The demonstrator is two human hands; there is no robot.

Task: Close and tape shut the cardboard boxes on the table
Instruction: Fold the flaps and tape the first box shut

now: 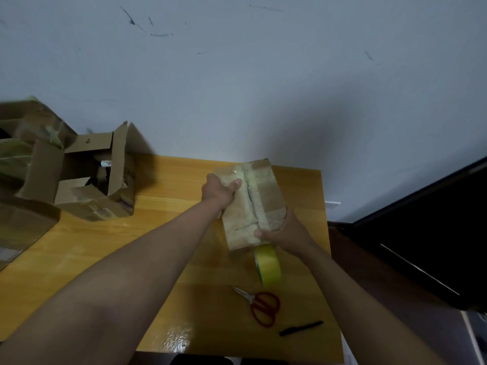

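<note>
Your left hand [220,192] is gripping the closed box [251,204] near the tabletop's far edge, steadying it. Your right hand [283,233] is pinching tape at the seam's near end, the roll [267,267] hanging ready for cutting.

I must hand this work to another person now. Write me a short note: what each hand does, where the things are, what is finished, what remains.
Left hand: grips the far left edge of the closed box, thumb on top.
Right hand: holds the box's near end, thumb pressing the tape strip along the centre seam.
Tape roll: on the table, at the near end of the box; whether its tape is cut cannot be told.
Scissors and black pen: near table edge.
Done: this box is closed, seam taped.
Left: the open box at far left.
</note>
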